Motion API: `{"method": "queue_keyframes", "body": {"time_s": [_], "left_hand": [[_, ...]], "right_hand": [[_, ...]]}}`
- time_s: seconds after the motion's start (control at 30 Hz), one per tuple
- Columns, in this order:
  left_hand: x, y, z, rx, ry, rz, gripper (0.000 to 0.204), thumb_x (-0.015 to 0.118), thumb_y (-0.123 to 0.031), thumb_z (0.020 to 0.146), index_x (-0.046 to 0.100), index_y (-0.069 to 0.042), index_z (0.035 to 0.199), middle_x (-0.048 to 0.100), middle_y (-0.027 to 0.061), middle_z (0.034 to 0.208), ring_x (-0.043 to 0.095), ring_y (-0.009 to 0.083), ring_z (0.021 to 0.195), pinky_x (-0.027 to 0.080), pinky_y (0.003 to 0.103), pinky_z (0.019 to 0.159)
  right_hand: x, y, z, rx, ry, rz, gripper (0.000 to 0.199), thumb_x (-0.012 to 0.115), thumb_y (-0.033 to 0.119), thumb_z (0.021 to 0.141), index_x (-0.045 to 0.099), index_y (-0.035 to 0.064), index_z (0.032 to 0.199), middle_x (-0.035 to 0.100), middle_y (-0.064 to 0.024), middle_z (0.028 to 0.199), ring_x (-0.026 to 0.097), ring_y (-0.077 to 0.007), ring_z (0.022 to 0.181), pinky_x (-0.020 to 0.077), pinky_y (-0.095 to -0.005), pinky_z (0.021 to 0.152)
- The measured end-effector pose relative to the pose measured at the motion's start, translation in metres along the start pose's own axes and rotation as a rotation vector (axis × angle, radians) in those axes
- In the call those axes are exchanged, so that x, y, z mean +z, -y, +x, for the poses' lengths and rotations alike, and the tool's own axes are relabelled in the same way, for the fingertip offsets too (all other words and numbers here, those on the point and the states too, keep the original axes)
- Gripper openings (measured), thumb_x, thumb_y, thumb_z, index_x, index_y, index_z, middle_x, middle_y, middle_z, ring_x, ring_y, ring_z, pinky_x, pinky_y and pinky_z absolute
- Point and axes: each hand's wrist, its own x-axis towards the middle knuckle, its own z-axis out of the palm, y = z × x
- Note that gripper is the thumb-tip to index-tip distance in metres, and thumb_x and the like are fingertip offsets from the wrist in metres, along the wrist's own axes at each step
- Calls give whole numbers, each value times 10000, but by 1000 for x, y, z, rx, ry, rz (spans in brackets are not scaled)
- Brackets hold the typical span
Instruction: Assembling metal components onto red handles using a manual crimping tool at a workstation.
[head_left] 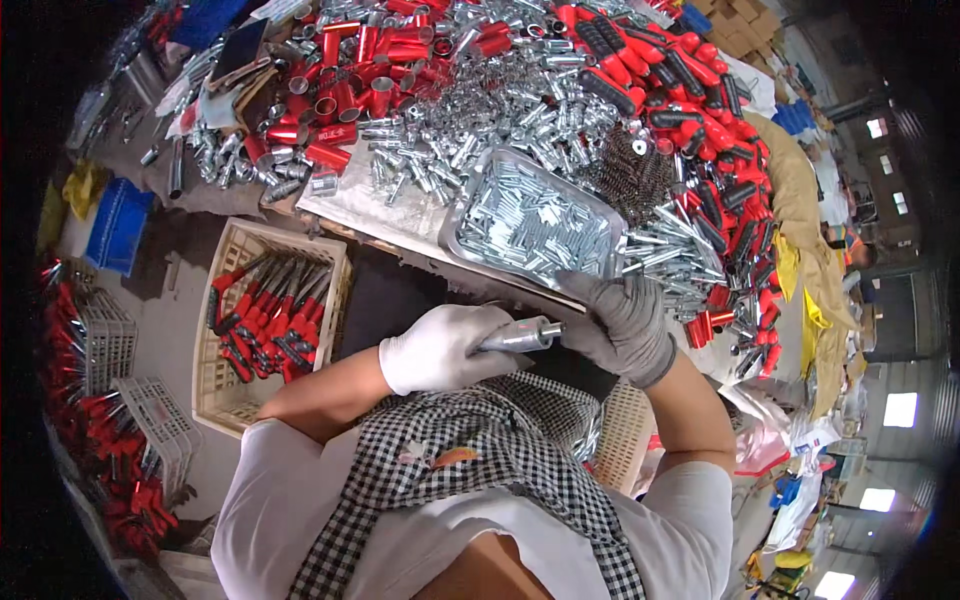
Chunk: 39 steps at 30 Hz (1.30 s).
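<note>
My left hand [440, 348], in a white glove, is closed around a silver metal cylinder [518, 337] held in front of my apron. A narrower round tip sticks out of the cylinder's right end. My right hand [632, 325], in a grey glove, is just right of that tip. Its index finger stretches toward the near rim of a metal tray [455, 240], with the thumb apart and lower, close to the cylinder's tip. Nothing shows between these fingers; the others are partly hidden. Many small silver pins [540, 215] lie in the tray at the bench's front edge.
Red tubes [380, 95], silver fittings [420, 165], dark springs [635, 170] and red-black handles [690, 110] cover the bench. A cream crate [342, 290] of red-handled tools stands lower left. Grey crates [108, 335] and a blue bin [118, 228] are farther left.
</note>
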Motion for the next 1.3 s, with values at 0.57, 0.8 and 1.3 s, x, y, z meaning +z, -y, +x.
{"method": "queue_keyframes", "body": {"time_s": [0.57,0.8,1.3], "left_hand": [[13,4,2,2,43,49,265,748,-197,779,589,-21,898,588,159,730,615,364,652,491,435,592],[10,-1,3,11,110,5,353,744,-147,750,629,-13,1055,618,174,830,625,369,728,498,427,661],[15,-5,-4,-50,-85,295,286,741,-138,722,599,-7,933,593,176,759,621,355,655,500,431,599]], "right_hand": [[25,1,-13,-179,-70,185,532,807,375,698,650,100,1126,673,-81,809,661,-294,710,521,-384,681],[21,-4,-21,109,-37,648,403,734,331,783,645,120,1115,667,-109,845,650,-317,762,513,-396,692],[70,12,-35,453,54,873,512,796,304,757,593,73,1167,683,-136,983,692,-261,882,549,-383,777]]}}
